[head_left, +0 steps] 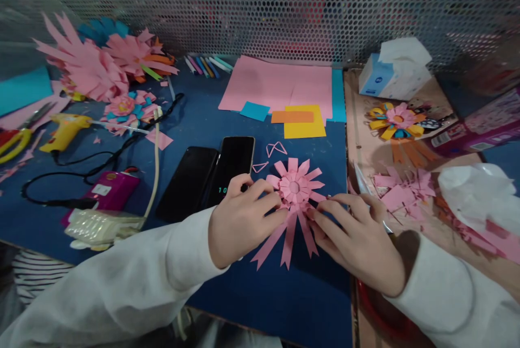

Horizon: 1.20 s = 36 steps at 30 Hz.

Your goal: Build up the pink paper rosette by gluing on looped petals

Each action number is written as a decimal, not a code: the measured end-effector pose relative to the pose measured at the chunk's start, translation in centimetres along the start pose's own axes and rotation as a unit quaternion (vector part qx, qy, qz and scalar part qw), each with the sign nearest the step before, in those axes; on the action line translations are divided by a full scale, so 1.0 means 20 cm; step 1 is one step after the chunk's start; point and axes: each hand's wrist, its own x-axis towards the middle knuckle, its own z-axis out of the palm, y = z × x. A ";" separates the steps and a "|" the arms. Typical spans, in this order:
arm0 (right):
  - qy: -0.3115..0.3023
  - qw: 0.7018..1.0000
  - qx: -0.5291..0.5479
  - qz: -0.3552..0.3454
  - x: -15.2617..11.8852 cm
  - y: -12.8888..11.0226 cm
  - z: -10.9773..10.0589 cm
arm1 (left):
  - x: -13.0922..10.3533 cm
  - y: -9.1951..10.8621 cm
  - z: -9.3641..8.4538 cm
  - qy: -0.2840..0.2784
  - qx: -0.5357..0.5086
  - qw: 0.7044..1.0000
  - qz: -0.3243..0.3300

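Note:
A pink paper flower (293,188) with a round layered centre and notched ribbon tails lies in front of me on the blue table. My left hand (247,218) is at its left side, with curled fingers gripping the petals and upper tails. From the right, my right hand (357,234) pinches the flower's lower right edge between thumb and fingers; the exact contact is partly hidden. Just behind the flower are two pink folded paper triangles (277,148). Two dark phones (187,183) lie left of my left hand, one with lit digits.
A yellow glue gun (67,131), scissors (24,134), cables and a purple power strip (111,191) occupy the left. Large paper flowers (93,66) stand behind them. Pink sheets (276,83) lie at the back. A tissue box (379,77), another flower (400,118) and scraps (402,191) are right.

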 end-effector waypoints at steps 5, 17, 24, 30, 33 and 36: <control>-0.009 1.000 -0.006 0.009 0.00 0.00 0.01 | 0.00 0.00 0.00 0.005 -0.003 1.000 0.003; -0.006 1.000 -0.020 0.010 0.00 0.01 0.01 | 0.01 0.00 0.03 0.026 -0.002 0.999 -0.029; -0.026 0.999 -0.031 -0.002 -0.02 0.02 0.01 | 0.01 0.00 0.03 0.032 -0.004 0.999 -0.027; -0.017 0.999 -0.035 -0.001 -0.01 0.02 0.02 | 0.01 0.00 0.03 0.021 0.009 0.999 -0.030; -0.018 0.999 -0.033 0.000 -0.01 0.02 0.02 | 0.02 0.00 0.03 0.019 0.017 0.999 -0.037; -0.021 0.999 -0.033 0.002 -0.02 0.02 0.01 | 0.02 0.00 0.03 0.019 0.014 0.999 -0.038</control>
